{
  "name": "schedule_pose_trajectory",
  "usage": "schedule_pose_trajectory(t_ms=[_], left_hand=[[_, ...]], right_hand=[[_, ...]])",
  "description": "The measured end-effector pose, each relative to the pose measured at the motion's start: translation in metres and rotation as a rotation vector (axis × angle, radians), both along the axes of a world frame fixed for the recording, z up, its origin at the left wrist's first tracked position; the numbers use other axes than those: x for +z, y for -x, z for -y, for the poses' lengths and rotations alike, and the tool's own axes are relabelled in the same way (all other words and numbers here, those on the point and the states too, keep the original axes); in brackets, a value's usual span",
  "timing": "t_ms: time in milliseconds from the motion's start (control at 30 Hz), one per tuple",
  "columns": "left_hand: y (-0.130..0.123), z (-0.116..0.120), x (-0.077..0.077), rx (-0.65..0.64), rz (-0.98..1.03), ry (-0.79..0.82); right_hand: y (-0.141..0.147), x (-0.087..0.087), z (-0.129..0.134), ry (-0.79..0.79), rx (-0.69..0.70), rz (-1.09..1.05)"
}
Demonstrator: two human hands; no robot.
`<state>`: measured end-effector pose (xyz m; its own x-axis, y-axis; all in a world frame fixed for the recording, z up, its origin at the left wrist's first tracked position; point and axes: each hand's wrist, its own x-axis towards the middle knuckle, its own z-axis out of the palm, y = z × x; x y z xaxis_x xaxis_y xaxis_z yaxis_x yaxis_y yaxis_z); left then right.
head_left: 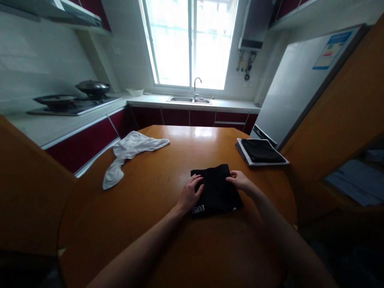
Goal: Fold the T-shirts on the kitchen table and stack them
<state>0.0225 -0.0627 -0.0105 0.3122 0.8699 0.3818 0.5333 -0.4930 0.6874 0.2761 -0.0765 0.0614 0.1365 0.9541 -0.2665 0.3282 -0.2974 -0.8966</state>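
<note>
A folded black garment (217,192) with white lettering along its near edge lies flat on the wooden table (156,176). My left hand (191,193) rests on its left side, fingers apart. At the upper right edge of the garment, the fingers of my right hand (240,181) are pinched on the cloth. A crumpled white garment (132,146) lies at the table's left, one part stretched toward the middle and another toward me. On the right side sits a stack of folded clothes (262,151), black on top with white and grey beneath.
Beyond the table runs a counter with a sink (192,100) under a bright window. A stove (78,107) with two pans stands at the left. A fridge (300,80) and a wooden panel border the right side.
</note>
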Motion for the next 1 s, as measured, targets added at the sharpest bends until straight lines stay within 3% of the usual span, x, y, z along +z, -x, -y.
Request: schedule_pose_trajectory(t_ms=[233, 367, 467, 600, 667, 767, 867, 1000], left_hand=[[0.0, 0.001, 0.003, -0.015, 0.061, -0.013], [-0.017, 0.001, 0.008, -0.057, 0.166, 0.046], [-0.054, -0.004, 0.015, -0.176, 0.344, 0.246], [-0.128, -0.013, 0.025, -0.272, 0.633, 0.552], [-0.165, -0.016, 0.03, -0.31, 0.795, 0.73], [-0.208, -0.019, 0.038, -0.473, 1.032, 0.958], [-0.235, -0.026, 0.047, -0.628, 1.182, 0.999], [-0.26, -0.046, 0.056, -0.67, 1.191, 0.883]], right_hand=[[-0.008, 0.056, -0.004, -0.017, -0.05, -0.009], [-0.022, 0.096, -0.005, -0.109, -0.093, 0.072], [-0.038, 0.123, -0.009, -0.153, -0.127, 0.193], [-0.07, 0.159, -0.014, -0.183, -0.162, 0.365], [-0.091, 0.177, -0.015, -0.204, -0.179, 0.402], [-0.124, 0.2, -0.016, -0.208, -0.205, 0.372], [-0.16, 0.213, -0.019, -0.196, -0.231, 0.306], [-0.207, 0.213, -0.032, -0.194, -0.285, 0.296]])
